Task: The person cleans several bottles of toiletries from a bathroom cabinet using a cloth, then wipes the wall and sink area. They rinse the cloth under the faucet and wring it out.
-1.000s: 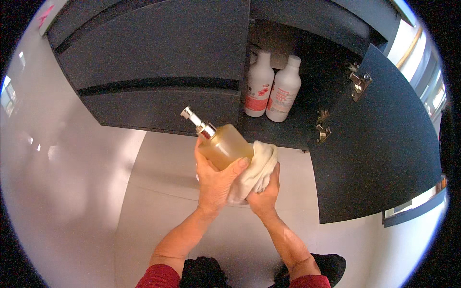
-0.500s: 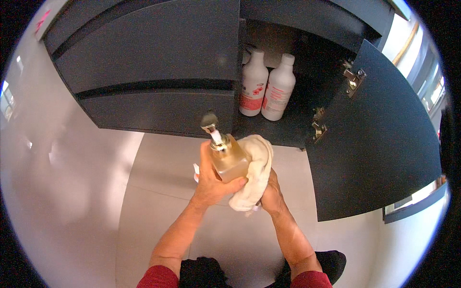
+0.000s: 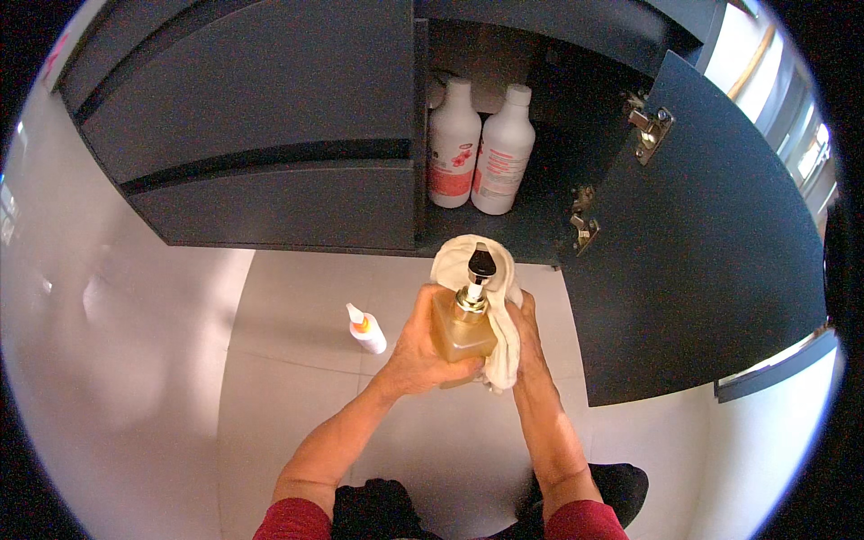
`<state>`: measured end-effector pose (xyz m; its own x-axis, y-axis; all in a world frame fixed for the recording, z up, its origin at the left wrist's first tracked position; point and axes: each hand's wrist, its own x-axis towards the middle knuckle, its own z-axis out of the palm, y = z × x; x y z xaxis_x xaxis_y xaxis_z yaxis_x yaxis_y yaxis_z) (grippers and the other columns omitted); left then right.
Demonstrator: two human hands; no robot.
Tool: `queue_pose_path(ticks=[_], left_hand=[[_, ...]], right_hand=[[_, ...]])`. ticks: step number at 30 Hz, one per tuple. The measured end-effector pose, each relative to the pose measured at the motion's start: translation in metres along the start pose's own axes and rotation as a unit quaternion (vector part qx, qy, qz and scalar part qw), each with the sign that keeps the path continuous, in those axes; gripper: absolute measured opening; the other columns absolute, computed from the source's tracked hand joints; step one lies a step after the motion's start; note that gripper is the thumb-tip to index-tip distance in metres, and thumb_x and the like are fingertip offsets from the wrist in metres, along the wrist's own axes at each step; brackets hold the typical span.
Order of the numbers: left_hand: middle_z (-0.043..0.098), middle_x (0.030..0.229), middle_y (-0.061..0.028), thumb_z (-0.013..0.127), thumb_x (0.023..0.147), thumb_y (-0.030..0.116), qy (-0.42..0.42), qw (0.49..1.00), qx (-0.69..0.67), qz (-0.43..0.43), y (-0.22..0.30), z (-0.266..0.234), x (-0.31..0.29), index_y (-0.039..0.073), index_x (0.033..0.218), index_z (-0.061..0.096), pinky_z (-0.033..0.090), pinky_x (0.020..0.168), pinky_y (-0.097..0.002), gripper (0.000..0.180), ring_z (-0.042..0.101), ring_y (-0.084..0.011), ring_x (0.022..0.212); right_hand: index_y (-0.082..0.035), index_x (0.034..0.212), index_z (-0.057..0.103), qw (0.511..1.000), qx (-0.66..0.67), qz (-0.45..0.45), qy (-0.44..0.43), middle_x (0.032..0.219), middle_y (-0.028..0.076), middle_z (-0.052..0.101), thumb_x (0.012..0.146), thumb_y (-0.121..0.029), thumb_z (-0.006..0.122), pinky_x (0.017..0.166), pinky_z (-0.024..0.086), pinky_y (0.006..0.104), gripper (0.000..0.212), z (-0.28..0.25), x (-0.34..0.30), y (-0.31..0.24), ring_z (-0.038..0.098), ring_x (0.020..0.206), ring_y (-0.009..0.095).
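My left hand (image 3: 421,346) grips an amber pump dispenser bottle (image 3: 463,328) with a black and silver pump head, held upright in front of me. My right hand (image 3: 526,333) presses a cream cloth (image 3: 499,310) against the bottle's right side and behind the pump. Both hands are just below the open dark cabinet (image 3: 504,234), where two white bottles (image 3: 477,148) with pink labels stand side by side on the shelf.
A small white bottle with an orange cap (image 3: 364,329) stands on the pale tiled floor (image 3: 288,378) to the left of my hands. The cabinet door (image 3: 711,252) hangs open to the right, hinges showing. Dark drawer fronts (image 3: 261,144) fill the upper left.
The pump bottle has swung from tilted left to upright, and the cloth has moved up behind its pump. The small orange-capped bottle on the floor has come into view.
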<state>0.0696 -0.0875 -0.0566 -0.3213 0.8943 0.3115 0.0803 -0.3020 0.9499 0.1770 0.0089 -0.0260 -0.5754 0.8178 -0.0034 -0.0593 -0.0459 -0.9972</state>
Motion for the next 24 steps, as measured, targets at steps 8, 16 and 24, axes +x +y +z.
queue_pose_path(ticks=[8,16,24], left_hand=[[0.047,0.107,-0.0112,0.079,0.059,0.015,0.092,0.993,-0.068,-0.022,-0.007,0.008,0.014,0.006,0.116,0.033,0.041,0.089,-0.0363,0.074,0.048,-0.0222,0.103],[0.045,0.106,-0.0082,0.080,0.057,0.016,-0.001,0.999,0.047,-0.017,-0.001,-0.001,0.001,0.006,0.115,0.032,0.038,0.090,-0.0346,0.076,0.046,-0.0198,0.104],[0.043,0.126,-0.0078,0.080,0.056,0.011,-0.304,0.928,-0.165,-0.138,-0.012,-0.029,-0.015,0.003,0.133,0.026,0.033,0.098,-0.0328,0.094,0.042,-0.0181,0.115]], right_hand=[[-0.002,0.115,0.048,0.952,-0.090,-0.290,-0.034,0.107,0.007,0.055,0.072,-0.002,0.063,0.088,0.042,0.0278,0.045,0.002,-0.014,0.011,0.054,0.099,0.016],[-0.002,0.111,0.053,0.990,-0.031,-0.040,-0.134,0.108,0.006,0.056,0.068,-0.005,0.067,0.083,0.043,0.0271,0.045,-0.017,-0.003,0.004,0.052,0.098,0.012],[-0.002,0.101,0.058,0.950,-0.070,-0.079,-0.295,0.097,0.005,0.060,0.057,-0.003,0.068,0.082,0.043,0.0270,0.046,-0.015,-0.005,-0.021,0.055,0.091,0.013]])
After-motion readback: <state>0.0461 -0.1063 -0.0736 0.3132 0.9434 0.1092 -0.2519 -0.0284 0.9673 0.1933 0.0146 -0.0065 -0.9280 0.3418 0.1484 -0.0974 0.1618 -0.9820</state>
